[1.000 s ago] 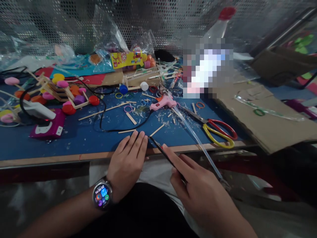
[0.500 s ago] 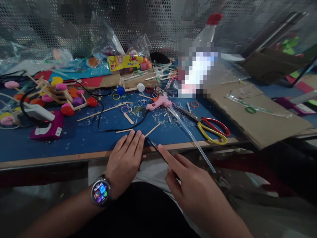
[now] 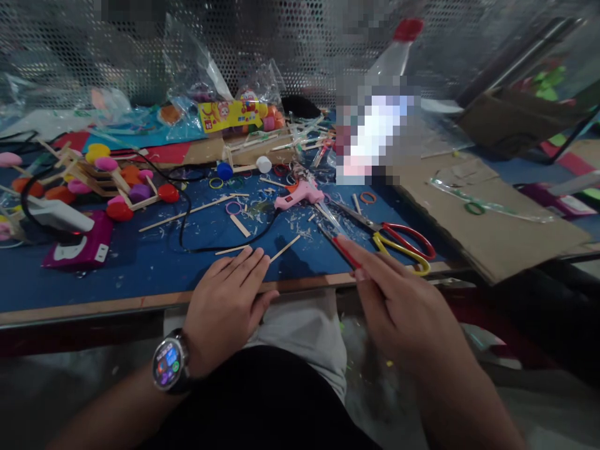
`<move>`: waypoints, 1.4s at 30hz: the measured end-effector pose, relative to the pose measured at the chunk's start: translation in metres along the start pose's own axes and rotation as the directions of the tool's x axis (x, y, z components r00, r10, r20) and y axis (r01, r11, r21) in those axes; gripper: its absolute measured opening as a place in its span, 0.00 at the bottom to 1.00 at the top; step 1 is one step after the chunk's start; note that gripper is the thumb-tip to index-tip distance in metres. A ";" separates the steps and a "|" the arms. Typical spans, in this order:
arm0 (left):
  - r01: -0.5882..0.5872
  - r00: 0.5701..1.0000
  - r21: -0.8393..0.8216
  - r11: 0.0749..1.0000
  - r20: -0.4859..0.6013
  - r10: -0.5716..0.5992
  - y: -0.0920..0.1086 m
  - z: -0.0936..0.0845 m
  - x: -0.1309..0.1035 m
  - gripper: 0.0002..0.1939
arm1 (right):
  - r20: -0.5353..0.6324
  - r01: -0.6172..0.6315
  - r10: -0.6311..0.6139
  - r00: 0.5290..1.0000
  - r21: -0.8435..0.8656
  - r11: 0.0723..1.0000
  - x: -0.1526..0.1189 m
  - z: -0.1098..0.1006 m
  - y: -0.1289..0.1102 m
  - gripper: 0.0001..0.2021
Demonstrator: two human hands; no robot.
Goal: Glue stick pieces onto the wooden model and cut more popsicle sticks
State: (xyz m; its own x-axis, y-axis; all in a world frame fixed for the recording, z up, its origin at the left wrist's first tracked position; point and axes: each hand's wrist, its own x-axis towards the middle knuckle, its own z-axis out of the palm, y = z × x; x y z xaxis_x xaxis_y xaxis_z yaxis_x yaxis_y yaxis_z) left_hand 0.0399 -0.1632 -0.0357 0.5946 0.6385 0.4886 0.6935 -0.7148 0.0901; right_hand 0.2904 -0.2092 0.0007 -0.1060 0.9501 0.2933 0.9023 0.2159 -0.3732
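My left hand [image 3: 229, 290] lies flat, palm down, at the table's front edge, fingers stretched out. A thin wooden stick [image 3: 287, 246] pokes out past its fingertips, and another wooden stick [image 3: 232, 249] lies just beyond them. My right hand [image 3: 398, 300] is closed round a slim red-and-black utility knife [image 3: 345, 251], its narrow tip pointing forward and left, close to the clear glue stick [image 3: 332, 220] of a pink glue gun [image 3: 300, 195]. Scissors [image 3: 403, 240] with red and yellow handles lie partly behind this hand.
On the left stand a purple power socket [image 3: 89, 240] and a wooden stick model [image 3: 112, 178] with colourful round pieces. A black cable [image 3: 225, 250] crosses the blue table [image 3: 154, 269]. Cardboard [image 3: 487, 237] overhangs the right front edge; shavings and rubber bands are scattered mid-table.
My right hand has moved right and forward with the utility knife, away from the stick beside my left hand. My left hand has shifted slightly left, its thumb now spread out.
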 end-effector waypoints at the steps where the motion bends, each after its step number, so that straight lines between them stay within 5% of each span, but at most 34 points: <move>1: -0.005 1.000 -0.015 1.000 0.007 0.005 -0.002 -0.001 0.002 0.21 | -0.008 0.005 -0.005 1.000 -0.028 1.000 0.005 0.000 0.003 0.24; 9: 0.013 0.998 -0.099 0.995 0.062 -0.007 -0.013 -0.014 0.017 0.09 | 0.016 0.131 -0.130 0.991 -0.145 0.981 0.051 -0.001 0.025 0.24; 22: 0.012 0.976 -0.153 0.988 0.216 0.021 -0.021 -0.034 0.028 0.09 | 0.165 0.374 -0.358 0.919 -0.084 0.923 0.125 0.006 0.034 0.22; 28: -0.025 0.982 -0.209 0.978 0.179 0.063 -0.048 -0.058 0.056 0.10 | 0.312 0.497 -0.471 0.825 -0.005 0.868 0.181 0.030 0.011 0.20; 35: 0.064 0.996 -0.276 0.959 0.075 -0.045 -0.093 -0.043 0.078 0.09 | 0.338 0.557 -0.575 0.745 0.159 0.815 0.216 0.062 -0.009 0.17; 38: 0.117 0.993 -0.316 0.941 0.047 -0.107 -0.103 -0.035 0.075 0.09 | 0.187 0.490 -0.540 0.821 0.256 0.833 0.219 0.065 -0.009 0.16; 40: 0.141 0.990 -0.327 0.935 0.043 -0.134 -0.107 -0.033 0.072 0.09 | 0.092 0.305 -0.374 0.923 0.421 0.854 0.218 0.060 -0.009 0.15; 42: 0.148 0.989 -0.335 0.931 0.029 -0.147 -0.110 -0.033 0.070 0.09 | 0.158 0.032 -0.182 0.970 0.665 0.746 0.215 0.049 -0.009 0.23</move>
State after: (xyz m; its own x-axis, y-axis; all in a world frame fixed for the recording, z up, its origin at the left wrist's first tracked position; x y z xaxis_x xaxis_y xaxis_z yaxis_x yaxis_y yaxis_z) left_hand -0.0083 -0.0491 0.0172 0.4974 0.7446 0.4451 0.5974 -0.6661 0.4466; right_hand 0.2390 0.0047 0.0236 -0.3332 0.9183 0.2136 0.3924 0.3410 -0.8542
